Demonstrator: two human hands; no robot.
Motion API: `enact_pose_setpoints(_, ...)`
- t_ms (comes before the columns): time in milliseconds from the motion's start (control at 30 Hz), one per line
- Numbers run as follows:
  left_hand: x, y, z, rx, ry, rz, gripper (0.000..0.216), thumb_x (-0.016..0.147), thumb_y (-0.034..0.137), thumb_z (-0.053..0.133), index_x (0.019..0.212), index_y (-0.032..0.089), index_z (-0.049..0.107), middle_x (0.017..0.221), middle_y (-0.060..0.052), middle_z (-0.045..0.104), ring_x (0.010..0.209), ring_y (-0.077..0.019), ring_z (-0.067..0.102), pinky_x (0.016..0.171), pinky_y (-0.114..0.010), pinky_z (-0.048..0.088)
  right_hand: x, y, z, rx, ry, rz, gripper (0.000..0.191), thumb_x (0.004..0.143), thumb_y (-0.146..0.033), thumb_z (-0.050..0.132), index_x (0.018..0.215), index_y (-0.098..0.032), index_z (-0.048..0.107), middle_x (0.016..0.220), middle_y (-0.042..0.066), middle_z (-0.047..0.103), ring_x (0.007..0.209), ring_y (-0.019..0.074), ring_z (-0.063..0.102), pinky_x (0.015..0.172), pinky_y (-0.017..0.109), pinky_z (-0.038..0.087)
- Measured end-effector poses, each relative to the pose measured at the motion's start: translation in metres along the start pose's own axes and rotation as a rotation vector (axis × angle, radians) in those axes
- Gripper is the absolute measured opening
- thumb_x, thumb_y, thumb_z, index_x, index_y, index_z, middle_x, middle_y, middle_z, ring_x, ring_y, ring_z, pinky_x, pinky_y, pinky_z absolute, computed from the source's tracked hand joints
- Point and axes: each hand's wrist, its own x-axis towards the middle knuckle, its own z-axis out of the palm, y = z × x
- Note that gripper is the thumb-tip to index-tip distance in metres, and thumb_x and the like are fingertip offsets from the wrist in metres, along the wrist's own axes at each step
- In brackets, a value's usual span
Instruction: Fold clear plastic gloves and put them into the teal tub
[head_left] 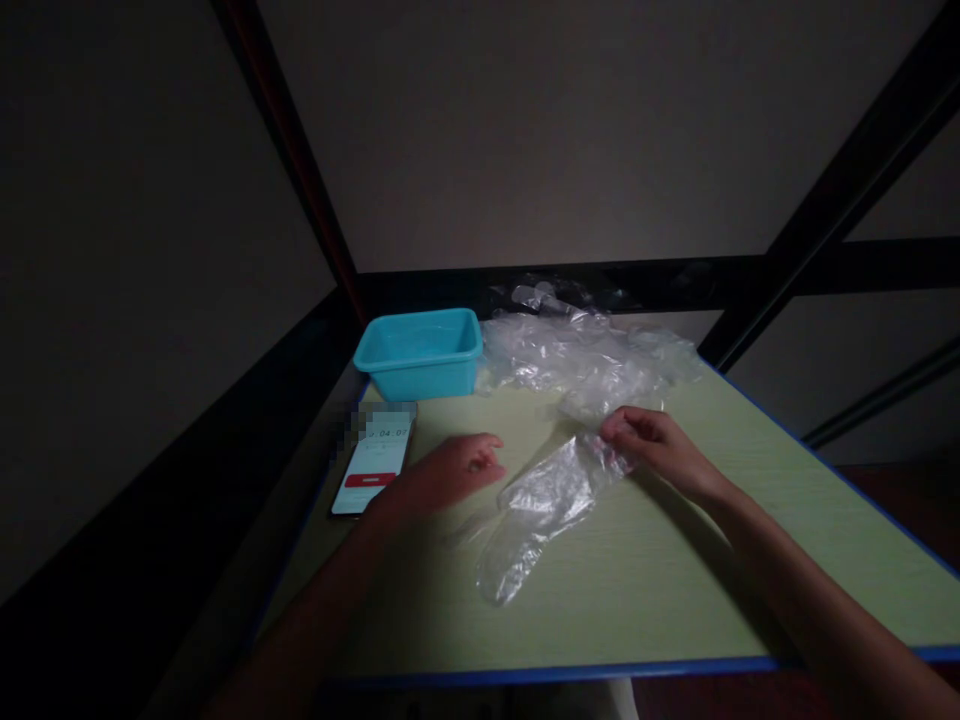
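Note:
My right hand (pixel 649 440) pinches the edge of a clear disposable plastic glove (pixel 544 500) between thumb and fingers. The glove hangs down to the left from it, over the table, its rounded end toward the near edge. To the left, my left hand (pixel 469 465) is held above the table with bent fingers slightly apart and nothing visible in them. It is close to the glove but does not touch it. Behind my right hand lies a crumpled heap of similar clear plastic gloves (pixel 570 350), spread over the far part of the table.
A turquoise plastic basin (pixel 424 378) stands at the far left of the table. In front of it lies a phone (pixel 373 465) with a lit screen showing a timer. The pale table (pixel 675 600) has a blue edge. Walls and dark beams enclose the far side.

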Motion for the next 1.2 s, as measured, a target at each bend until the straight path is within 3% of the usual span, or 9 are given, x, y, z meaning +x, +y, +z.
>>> enact_pose_setpoints(100, 0.023, 0.0, 0.015, -0.09, -0.072, -0.002, 0.035, 0.07, 0.017, 0.064, 0.104, 0.009, 0.059, 0.108, -0.014, 0.064, 0.099, -0.023, 0.06, 0.086, -0.034, 0.045, -0.001, -0.005, -0.001, 0.001, 0.011, -0.022, 0.03, 0.066, -0.045, 0.067, 0.067, -0.017, 0.057, 0.059, -0.002, 0.057, 0.05, 0.0107, 0.051, 0.046, 0.024, 0.038)
enact_pose_setpoints(267, 0.043, -0.009, 0.03, -0.24, -0.184, -0.017, 0.038, 0.07, 0.018, 0.069, 0.105, 0.008, 0.058, 0.097, -0.015, 0.069, 0.087, -0.0214, 0.066, 0.08, -0.034, 0.048, 0.001, -0.005, -0.002, 0.122, 0.046, -0.06, 0.027, 0.064, -0.04, 0.071, 0.067, -0.016, 0.061, 0.062, -0.002, 0.06, 0.054, 0.0087, 0.051, 0.052, 0.023, 0.038)
enact_pose_setpoints(433, 0.035, -0.007, 0.035, -0.445, -0.16, -0.05, 0.048, 0.058, 0.023, 0.078, 0.101, 0.008, 0.062, 0.082, -0.011, 0.072, 0.078, -0.0221, 0.068, 0.073, -0.031, 0.048, 0.004, -0.007, 0.002, 0.346, 0.037, 0.076, 0.031, 0.054, -0.038, 0.08, 0.065, -0.015, 0.063, 0.06, -0.001, 0.064, 0.051, 0.0075, 0.054, 0.05, 0.019, 0.039)
enact_pose_setpoints(567, 0.026, 0.001, 0.033, -0.441, -0.129, -0.028, 0.041, 0.058, 0.021, 0.075, 0.095, 0.008, 0.065, 0.076, -0.01, 0.073, 0.072, -0.0212, 0.069, 0.066, -0.026, 0.048, 0.005, -0.009, 0.003, 0.408, -0.017, 0.131, 0.029, 0.052, -0.036, 0.082, 0.06, -0.014, 0.065, 0.053, -0.002, 0.064, 0.045, 0.0052, 0.053, 0.045, 0.015, 0.04)
enact_pose_setpoints(700, 0.018, 0.012, 0.024, -0.413, -0.129, 0.011, 0.048, 0.059, 0.022, 0.073, 0.105, 0.009, 0.064, 0.074, -0.009, 0.073, 0.069, -0.0217, 0.069, 0.06, -0.025, 0.047, 0.009, -0.007, 0.004, 0.48, -0.062, 0.172, 0.024, 0.055, -0.031, 0.082, 0.062, -0.014, 0.067, 0.057, 0.001, 0.068, 0.046, 0.0063, 0.058, 0.046, 0.013, 0.045)
enact_pose_setpoints(867, 0.004, 0.03, 0.01, -0.385, 0.004, 0.101, 0.052, 0.062, 0.021, 0.07, 0.112, 0.013, 0.063, 0.07, -0.005, 0.073, 0.069, -0.0207, 0.069, 0.059, -0.024, 0.048, 0.011, -0.008, 0.013, 0.764, -0.069, 0.234, 0.025, 0.076, -0.038, 0.066, 0.088, -0.016, 0.066, 0.075, 0.004, 0.074, 0.067, 0.0102, 0.068, 0.064, 0.015, 0.053)
enact_pose_setpoints(967, -0.004, 0.039, 0.004, -0.464, 0.133, 0.11, 0.053, 0.062, 0.021, 0.069, 0.114, 0.014, 0.061, 0.071, -0.004, 0.074, 0.07, -0.0196, 0.069, 0.064, -0.025, 0.05, 0.002, -0.013, 0.024, 0.854, -0.157, 0.256, 0.036, 0.085, -0.049, 0.051, 0.089, -0.015, 0.062, 0.082, 0.01, 0.073, 0.077, 0.0145, 0.07, 0.073, 0.022, 0.054)
enact_pose_setpoints(1067, -0.011, 0.043, 0.002, -0.52, 0.267, 0.117, 0.055, 0.063, 0.023, 0.07, 0.116, 0.013, 0.059, 0.075, -0.005, 0.074, 0.075, -0.0198, 0.07, 0.069, -0.026, 0.052, -0.014, -0.022, 0.04, 0.868, -0.153, 0.286, 0.043, 0.077, -0.052, 0.06, 0.103, -0.018, 0.055, 0.085, 0.012, 0.073, 0.074, 0.0185, 0.07, 0.071, 0.028, 0.056)
enact_pose_setpoints(1200, -0.016, 0.043, 0.006, -0.467, 0.4, 0.133, 0.055, 0.065, 0.024, 0.07, 0.117, 0.012, 0.059, 0.079, -0.006, 0.074, 0.079, -0.0217, 0.07, 0.07, -0.028, 0.053, -0.031, -0.036, 0.058, 0.729, 0.043, 0.212, 0.091, 0.063, -0.036, 0.078, 0.137, -0.022, 0.028, 0.082, 0.006, 0.074, 0.069, 0.0172, 0.07, 0.069, 0.028, 0.057)
